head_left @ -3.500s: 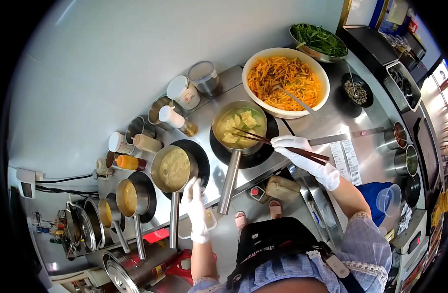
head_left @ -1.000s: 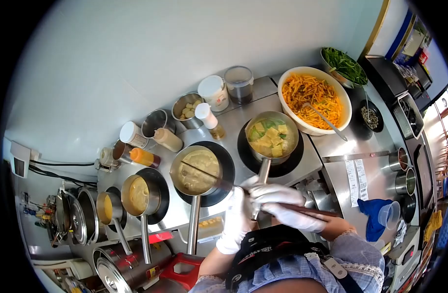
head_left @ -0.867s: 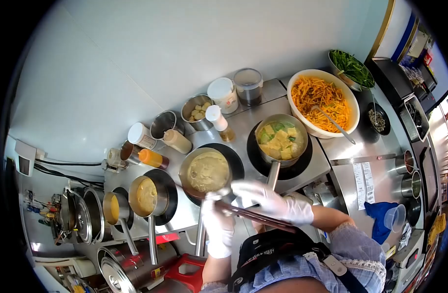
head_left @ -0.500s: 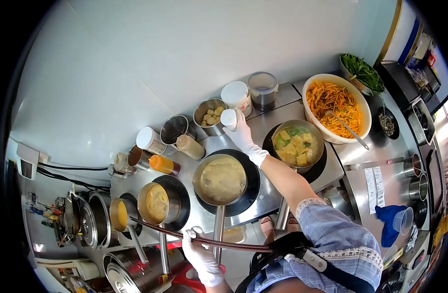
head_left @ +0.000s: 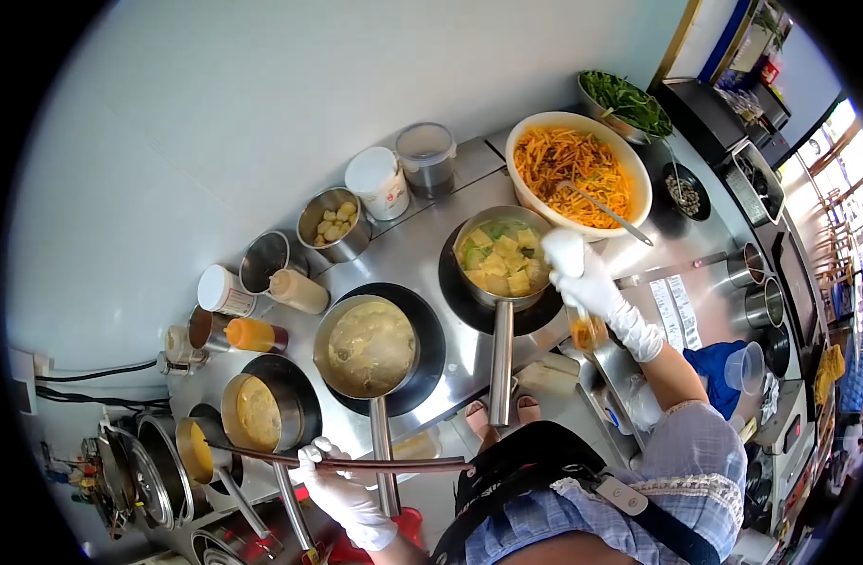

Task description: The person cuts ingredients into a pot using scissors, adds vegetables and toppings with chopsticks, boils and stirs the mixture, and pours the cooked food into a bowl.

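Note:
My gloved left hand (head_left: 332, 480) is closed around a pair of long dark brown chopsticks (head_left: 403, 464), held nearly level across the pan handles. The tips reach toward a small saucepan of yellow liquid (head_left: 199, 452). My gloved right hand (head_left: 596, 287) is closed around a small white container (head_left: 565, 252), tilted beside the right rim of a pan of tofu cubes and greens in broth (head_left: 500, 259). Whether anything comes out of it cannot be seen. A pan of cloudy broth (head_left: 367, 347) and a smaller pan with yellowish food (head_left: 259, 414) sit on burners between my hands.
A big white bowl of orange shreds (head_left: 577, 174) with a spoon and a bowl of greens (head_left: 627, 104) stand at the back right. Along the wall are a metal pot of pale chunks (head_left: 335, 224), white tubs (head_left: 377, 184) and squeeze bottles (head_left: 299, 291). Pan handles stick out toward me.
My right hand has moved from beside the pot of pale chunks, rightward over the tofu pan's right edge, carrying the white container. My left hand still holds the chopsticks. The view has shifted right.

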`<state>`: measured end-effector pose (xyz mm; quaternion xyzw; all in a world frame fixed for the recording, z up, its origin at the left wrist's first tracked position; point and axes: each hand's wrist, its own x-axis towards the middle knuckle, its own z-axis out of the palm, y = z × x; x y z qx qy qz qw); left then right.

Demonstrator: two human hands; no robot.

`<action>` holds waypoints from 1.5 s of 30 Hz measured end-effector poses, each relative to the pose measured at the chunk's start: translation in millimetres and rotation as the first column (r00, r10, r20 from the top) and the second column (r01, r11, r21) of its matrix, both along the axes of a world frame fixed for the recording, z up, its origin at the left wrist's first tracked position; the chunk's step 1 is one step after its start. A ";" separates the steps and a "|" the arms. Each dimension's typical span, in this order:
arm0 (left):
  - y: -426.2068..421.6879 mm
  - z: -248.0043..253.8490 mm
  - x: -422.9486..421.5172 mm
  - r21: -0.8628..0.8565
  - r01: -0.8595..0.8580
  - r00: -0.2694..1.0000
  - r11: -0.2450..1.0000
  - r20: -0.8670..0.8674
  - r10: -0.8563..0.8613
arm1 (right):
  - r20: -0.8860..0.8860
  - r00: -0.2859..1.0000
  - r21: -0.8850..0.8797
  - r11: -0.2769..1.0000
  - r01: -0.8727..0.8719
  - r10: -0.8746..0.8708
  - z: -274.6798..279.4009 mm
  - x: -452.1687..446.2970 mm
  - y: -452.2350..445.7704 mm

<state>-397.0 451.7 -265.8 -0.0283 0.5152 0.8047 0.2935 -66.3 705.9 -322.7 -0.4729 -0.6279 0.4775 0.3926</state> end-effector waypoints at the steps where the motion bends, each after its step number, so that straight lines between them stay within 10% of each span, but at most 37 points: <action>1: -0.2 -3.0 -0.3 0.027 0.049 0.998 0.998 0.048 -0.050 | 0.194 0.981 0.029 0.999 -0.020 0.014 -9.6 8.9 -5.4; 19: 0.6 -7.8 30.2 0.011 0.154 0.985 0.988 0.074 -0.155 | 0.499 0.865 -0.176 0.984 0.038 0.056 -7.6 8.5 -14.3; 25: -2.7 -7.1 19.1 0.030 0.031 0.995 0.999 0.089 -0.033 | -0.076 0.974 0.205 0.959 -0.194 0.213 63.3 -70.5 6.3; 29: -5.9 -7.8 15.2 0.025 0.107 0.993 0.994 0.041 -0.108 | -0.406 0.868 0.043 0.955 -0.294 0.286 45.0 -171.2 45.4; 37: 1.7 0.2 17.0 -0.056 0.215 0.974 0.975 -0.065 -0.218 | -0.138 0.967 0.108 0.973 -0.202 0.216 -65.0 -286.0 91.6; 45: 39.0 5.2 38.4 0.156 0.373 0.925 0.915 0.010 -0.379 | 0.054 0.975 0.250 0.942 -0.222 0.215 -26.5 -201.0 37.9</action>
